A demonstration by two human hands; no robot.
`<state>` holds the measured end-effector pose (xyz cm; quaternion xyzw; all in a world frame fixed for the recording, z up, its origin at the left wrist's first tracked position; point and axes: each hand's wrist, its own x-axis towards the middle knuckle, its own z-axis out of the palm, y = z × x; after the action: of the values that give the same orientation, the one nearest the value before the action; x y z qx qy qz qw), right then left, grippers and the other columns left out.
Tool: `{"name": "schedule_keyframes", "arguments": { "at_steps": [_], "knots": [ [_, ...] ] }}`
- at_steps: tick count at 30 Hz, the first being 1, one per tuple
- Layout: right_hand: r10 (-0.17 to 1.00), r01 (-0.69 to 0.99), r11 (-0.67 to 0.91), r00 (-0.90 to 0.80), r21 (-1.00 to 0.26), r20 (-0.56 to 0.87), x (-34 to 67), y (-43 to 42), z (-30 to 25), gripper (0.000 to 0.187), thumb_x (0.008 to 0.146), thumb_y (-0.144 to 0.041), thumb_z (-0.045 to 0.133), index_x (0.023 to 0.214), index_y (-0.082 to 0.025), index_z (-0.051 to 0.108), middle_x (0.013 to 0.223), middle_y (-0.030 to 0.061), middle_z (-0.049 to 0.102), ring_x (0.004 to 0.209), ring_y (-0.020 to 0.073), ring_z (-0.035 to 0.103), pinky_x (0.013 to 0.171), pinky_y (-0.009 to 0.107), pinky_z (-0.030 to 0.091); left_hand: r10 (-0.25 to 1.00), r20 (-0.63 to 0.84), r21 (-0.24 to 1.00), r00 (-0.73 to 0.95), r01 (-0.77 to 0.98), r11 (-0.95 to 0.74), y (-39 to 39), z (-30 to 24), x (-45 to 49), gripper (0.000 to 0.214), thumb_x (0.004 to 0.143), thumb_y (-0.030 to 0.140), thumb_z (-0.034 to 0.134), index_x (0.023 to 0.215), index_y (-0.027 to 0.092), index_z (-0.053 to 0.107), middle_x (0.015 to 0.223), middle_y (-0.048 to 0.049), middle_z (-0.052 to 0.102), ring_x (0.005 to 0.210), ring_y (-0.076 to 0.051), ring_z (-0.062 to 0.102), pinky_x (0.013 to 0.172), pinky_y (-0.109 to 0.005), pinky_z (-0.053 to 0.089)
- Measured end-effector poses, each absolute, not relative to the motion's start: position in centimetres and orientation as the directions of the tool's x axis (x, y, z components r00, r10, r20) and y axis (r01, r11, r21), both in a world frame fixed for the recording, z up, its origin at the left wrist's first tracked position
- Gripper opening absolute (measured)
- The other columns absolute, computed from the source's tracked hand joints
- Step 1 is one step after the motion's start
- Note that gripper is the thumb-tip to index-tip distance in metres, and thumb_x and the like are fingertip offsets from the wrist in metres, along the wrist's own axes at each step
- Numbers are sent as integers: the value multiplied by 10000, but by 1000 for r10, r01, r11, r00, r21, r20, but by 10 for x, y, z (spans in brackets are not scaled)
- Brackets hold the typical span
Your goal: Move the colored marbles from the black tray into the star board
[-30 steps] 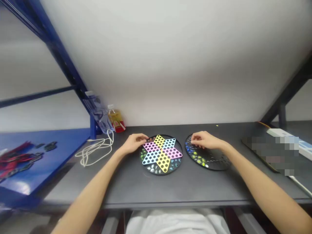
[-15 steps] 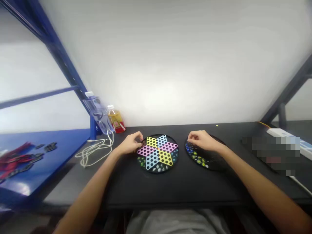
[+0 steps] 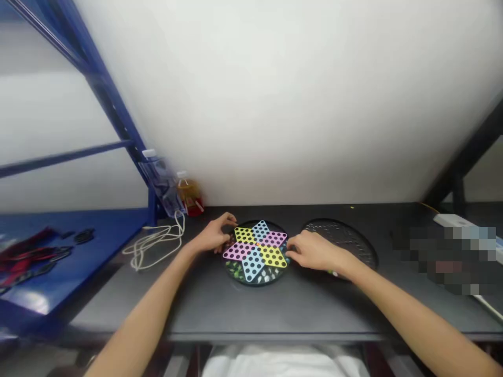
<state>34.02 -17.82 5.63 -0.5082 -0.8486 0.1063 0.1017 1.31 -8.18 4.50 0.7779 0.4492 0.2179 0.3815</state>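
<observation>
A round Chinese checkers board (image 3: pixel 257 244) with a six-pointed star in yellow, blue and pink lies on the black table. Green, white, blue and dark red marbles show in the gaps between its points. My left hand (image 3: pixel 214 234) is at the board's left edge, thumb and index finger apart, with nothing visible between them. At the right edge, the fingers of my right hand (image 3: pixel 310 250) are drawn together in a pinch; what they hold, if anything, is hidden. Behind that hand lies a round black tray (image 3: pixel 348 238), its near left part covered by my hand and wrist.
A coiled white cable (image 3: pixel 157 243) lies left of the board. A clear bottle (image 3: pixel 161 180) and a bottle of amber drink (image 3: pixel 190 196) stand against the wall. Red and black straps (image 3: pixel 31 256) lie on a blue table. A white power strip (image 3: pixel 456 222) is at the far right.
My right hand has moved left from the black tray to the right edge of the board. My left hand stays at the left edge, its fingers now spread wider.
</observation>
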Motion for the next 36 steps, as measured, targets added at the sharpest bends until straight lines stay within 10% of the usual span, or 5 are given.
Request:
{"name": "schedule_keyframes", "arguments": {
  "at_steps": [10,15,20,24,36],
  "knots": [
    [971,157,89,-236,-983,51,362,-155,54,230,741,-395,631,782,-172,591,598,13,615,468,119,486,437,231,298,869,-21,777,494,555,-297,-84,48,16,589,598,74,485,1163,230,425,1342,-138,549,374,-45,538,296,-170,407],
    [963,-354,-110,-268,-929,-12,366,-148,56,225,736,-391,598,809,-189,530,640,-14,534,463,85,393,403,211,184,873,0,791,488,533,-298,-84,47,17,594,599,95,496,1176,220,437,1313,-137,571,380,-49,537,301,-170,404],
    [981,244,109,-181,-964,66,348,-151,50,219,770,-393,624,751,-184,565,496,-74,379,420,73,269,437,226,194,874,-4,800,486,526,-289,-83,46,18,622,592,104,489,1201,217,434,1290,-131,584,426,-58,553,323,-163,405],
    [943,817,331,-266,-471,201,338,-161,47,153,794,-317,611,825,-179,669,618,13,588,590,149,524,585,265,335,871,22,796,490,519,-312,-83,45,19,630,583,96,487,1204,201,457,1249,-129,600,490,-78,583,372,-174,437],
    [953,934,303,-297,-191,59,334,-163,46,236,865,-314,519,994,-210,688,898,99,699,854,247,644,698,299,398,895,45,816,444,500,-289,-79,38,16,590,620,125,474,1205,196,501,1154,-97,639,447,-64,542,350,-171,420]
  ]
}}
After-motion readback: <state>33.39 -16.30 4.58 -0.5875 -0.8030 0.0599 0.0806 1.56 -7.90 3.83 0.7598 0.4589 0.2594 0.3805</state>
